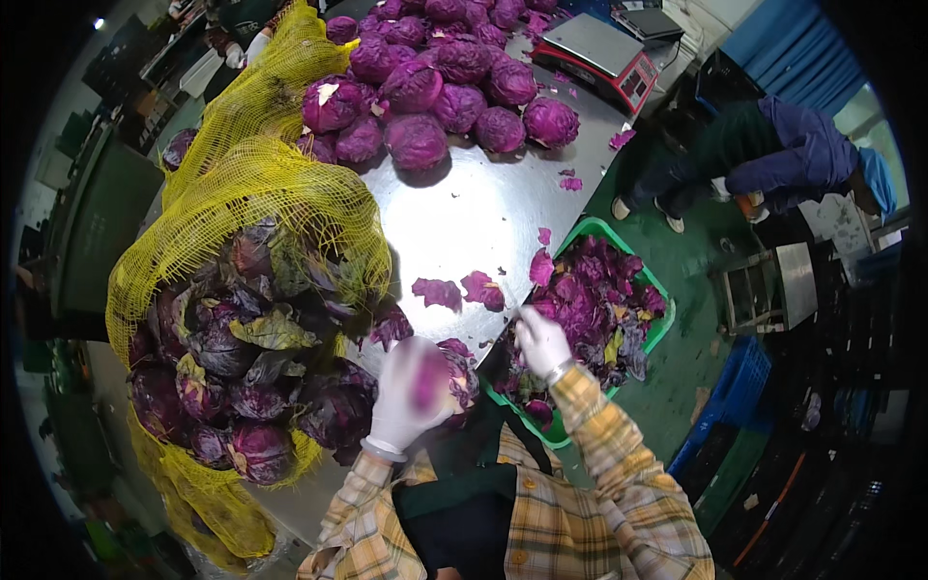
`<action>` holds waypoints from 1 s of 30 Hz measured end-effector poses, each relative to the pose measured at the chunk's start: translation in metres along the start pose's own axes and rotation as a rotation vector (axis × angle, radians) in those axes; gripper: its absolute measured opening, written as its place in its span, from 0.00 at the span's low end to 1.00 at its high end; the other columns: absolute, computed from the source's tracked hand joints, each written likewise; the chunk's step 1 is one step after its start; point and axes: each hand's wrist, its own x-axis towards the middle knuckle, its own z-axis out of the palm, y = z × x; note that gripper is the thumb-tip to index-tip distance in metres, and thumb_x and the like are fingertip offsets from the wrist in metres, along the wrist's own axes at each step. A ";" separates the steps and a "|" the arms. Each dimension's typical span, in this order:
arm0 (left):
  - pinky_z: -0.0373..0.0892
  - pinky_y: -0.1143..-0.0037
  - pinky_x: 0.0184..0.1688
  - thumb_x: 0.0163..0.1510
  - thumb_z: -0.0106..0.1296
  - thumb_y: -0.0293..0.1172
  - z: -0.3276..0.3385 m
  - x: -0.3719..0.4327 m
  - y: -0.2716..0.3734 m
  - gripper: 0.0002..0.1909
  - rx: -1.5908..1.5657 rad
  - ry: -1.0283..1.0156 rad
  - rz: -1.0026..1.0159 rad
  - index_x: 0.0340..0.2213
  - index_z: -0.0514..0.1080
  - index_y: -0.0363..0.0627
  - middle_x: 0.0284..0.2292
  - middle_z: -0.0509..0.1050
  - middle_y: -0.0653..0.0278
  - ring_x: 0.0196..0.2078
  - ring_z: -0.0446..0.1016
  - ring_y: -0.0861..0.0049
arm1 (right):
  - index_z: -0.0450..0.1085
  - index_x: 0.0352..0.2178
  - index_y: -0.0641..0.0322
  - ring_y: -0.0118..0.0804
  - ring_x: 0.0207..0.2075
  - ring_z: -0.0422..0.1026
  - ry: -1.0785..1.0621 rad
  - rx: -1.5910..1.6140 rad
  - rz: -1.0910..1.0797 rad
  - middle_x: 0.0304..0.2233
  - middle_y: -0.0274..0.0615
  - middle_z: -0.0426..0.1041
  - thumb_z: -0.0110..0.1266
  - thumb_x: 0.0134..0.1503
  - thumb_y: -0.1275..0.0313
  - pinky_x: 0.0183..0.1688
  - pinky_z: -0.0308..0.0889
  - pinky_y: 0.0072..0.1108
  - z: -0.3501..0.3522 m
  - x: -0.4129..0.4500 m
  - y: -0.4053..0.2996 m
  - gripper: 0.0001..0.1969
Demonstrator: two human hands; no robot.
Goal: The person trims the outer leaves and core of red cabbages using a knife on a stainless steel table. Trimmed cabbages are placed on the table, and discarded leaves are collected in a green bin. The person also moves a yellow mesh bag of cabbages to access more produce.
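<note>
My left hand [406, 402], in a white glove, is closed around a red cabbage [429, 380] at the near edge of the steel table. Gloved in white too, my right hand [540, 342] is curled at the table's edge, over the green crate; a small blade-like thing, perhaps a knife [516, 308], shows at its fingertips. Another cabbage [462, 377] lies just right of the held one. Torn purple leaves [438, 293] lie on the steel beyond my hands. To the left, a yellow mesh sack [254, 174] gapes around several untrimmed red cabbages [217, 348].
Trimmed red cabbages [417, 141] are heaped at the table's [464, 210] far side, beside a red digital scale [594, 47]. The green crate [670, 312] of leaf scraps stands at right. A bending person [805, 156] is beyond a metal stool [794, 286]; another person stands top left.
</note>
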 end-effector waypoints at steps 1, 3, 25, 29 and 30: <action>0.52 0.64 0.60 0.36 0.65 0.44 0.006 0.001 0.000 0.52 -0.077 0.003 -0.038 0.56 0.51 0.34 0.55 0.54 0.41 0.59 0.53 0.51 | 0.68 0.41 0.53 0.44 0.26 0.75 -0.099 0.065 0.004 0.26 0.44 0.75 0.43 0.58 0.69 0.30 0.71 0.28 0.008 -0.008 0.009 0.11; 0.54 0.65 0.59 0.36 0.65 0.43 0.010 0.009 0.001 0.50 -0.166 -0.031 -0.115 0.55 0.52 0.30 0.54 0.57 0.41 0.58 0.55 0.51 | 0.63 0.49 0.58 0.49 0.40 0.73 0.013 -0.155 -0.497 0.40 0.54 0.72 0.45 0.58 0.63 0.43 0.69 0.30 0.030 -0.027 0.025 0.19; 0.59 0.64 0.55 0.35 0.65 0.50 0.018 -0.011 -0.011 0.54 -0.109 0.024 -0.332 0.54 0.52 0.27 0.51 0.58 0.39 0.55 0.59 0.49 | 0.61 0.48 0.57 0.53 0.33 0.74 -0.097 -0.302 -0.413 0.32 0.51 0.74 0.45 0.56 0.50 0.34 0.69 0.37 0.035 0.017 -0.010 0.26; 0.63 0.64 0.52 0.34 0.65 0.52 0.024 -0.002 -0.003 0.52 -0.014 0.074 -0.351 0.52 0.55 0.28 0.49 0.61 0.42 0.52 0.63 0.51 | 0.53 0.55 0.61 0.51 0.31 0.74 -0.129 -0.479 -0.584 0.45 0.57 0.68 0.42 0.57 0.50 0.29 0.71 0.33 0.053 -0.041 -0.014 0.32; 0.63 0.66 0.52 0.34 0.65 0.50 0.022 -0.001 0.000 0.51 -0.004 0.063 -0.355 0.52 0.55 0.28 0.49 0.61 0.42 0.52 0.63 0.52 | 0.54 0.54 0.61 0.51 0.30 0.74 -0.108 -0.520 -0.556 0.43 0.56 0.69 0.43 0.57 0.51 0.27 0.71 0.33 0.058 -0.044 -0.017 0.31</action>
